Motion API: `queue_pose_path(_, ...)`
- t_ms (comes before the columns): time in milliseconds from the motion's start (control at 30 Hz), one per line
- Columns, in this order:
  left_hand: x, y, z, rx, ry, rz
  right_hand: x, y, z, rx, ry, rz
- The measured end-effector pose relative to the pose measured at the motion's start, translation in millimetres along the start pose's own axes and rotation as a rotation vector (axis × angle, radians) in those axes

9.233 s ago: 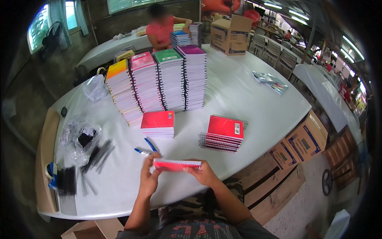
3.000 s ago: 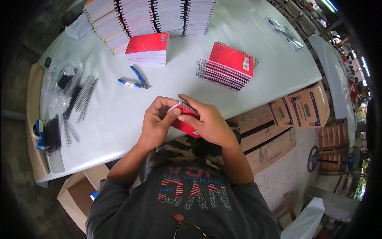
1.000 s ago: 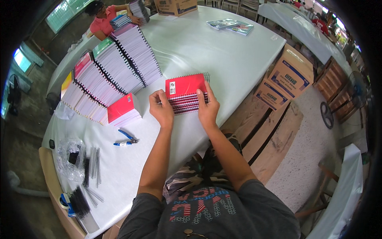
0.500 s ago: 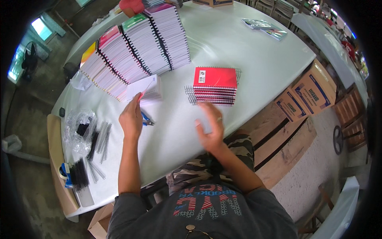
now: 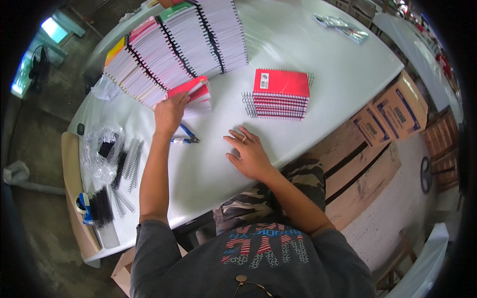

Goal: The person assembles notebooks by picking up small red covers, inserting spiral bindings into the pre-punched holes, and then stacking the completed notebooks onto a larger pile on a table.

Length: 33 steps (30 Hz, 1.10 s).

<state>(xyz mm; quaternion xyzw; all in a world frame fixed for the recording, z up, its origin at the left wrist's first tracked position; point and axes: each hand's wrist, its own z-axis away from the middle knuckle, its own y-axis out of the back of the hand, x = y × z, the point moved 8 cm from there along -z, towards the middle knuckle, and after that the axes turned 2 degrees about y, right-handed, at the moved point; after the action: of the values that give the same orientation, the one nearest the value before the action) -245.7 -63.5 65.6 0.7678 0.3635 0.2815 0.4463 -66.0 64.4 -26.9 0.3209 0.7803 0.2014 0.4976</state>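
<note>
My left hand [image 5: 170, 113] is closed on the edge of a red-covered notebook [image 5: 186, 89], which tops a short stack of pages in front of the tall piles. Its fingertips are partly hidden by the hand itself. Close to that wrist lie blue-handled pliers [image 5: 185, 136]. My right hand [image 5: 251, 155] holds nothing; its fingers are apart, over the table near the front edge. Beyond it stands a neat stack of red spiral notebooks [image 5: 281, 94], with metal coils jutting from its sides.
Tall piles of bound books [image 5: 184, 44] fill the table's far left. Loose wire coils [image 5: 133, 161], black coils [image 5: 103, 208], a clear plastic bag [image 5: 105, 149] and a blue tape dispenser [image 5: 84, 207] lie at left. Cardboard boxes [image 5: 390, 111] stand off the right edge.
A red cover now shows on the short stack where a lined white page lay on top. My right hand has drawn back from the red notebooks toward the near edge.
</note>
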Motion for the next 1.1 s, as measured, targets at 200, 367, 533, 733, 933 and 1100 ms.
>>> queue_pose_path(200, -24.1, 2.8, -15.6, -0.169, 0.170, 0.309, -2.9, -4.8, -0.9, -0.020, 0.017, -0.016)
queue_pose_path(367, 61.1, 40.9, 55.7, 0.103, 0.382, 0.686, -35.3, 39.7, 11.5, 0.267, 0.255, 0.147)
queue_pose_path(533, 74.0, 44.4, 144.9, 0.222, 0.617, 1.404, -70.6, 76.5, 10.7, 0.502, 0.326, -0.124)
queue_pose_path(733, 72.2, -11.3, 142.8, -0.179, 0.395, 1.346, 3.6, 32.7, 5.1, -0.236, -0.080, -0.703)
queue_pose_path(933, 63.4, -2.6, 147.7, 0.077, 0.451, 1.503, 15.0, 15.2, -5.9, -0.168, -0.120, -0.833)
queue_pose_path(1100, 53.6, -45.0, 174.8, -0.184, 0.488, 1.293, 10.2, 2.1, -14.0, -0.218, -0.040, -0.973)
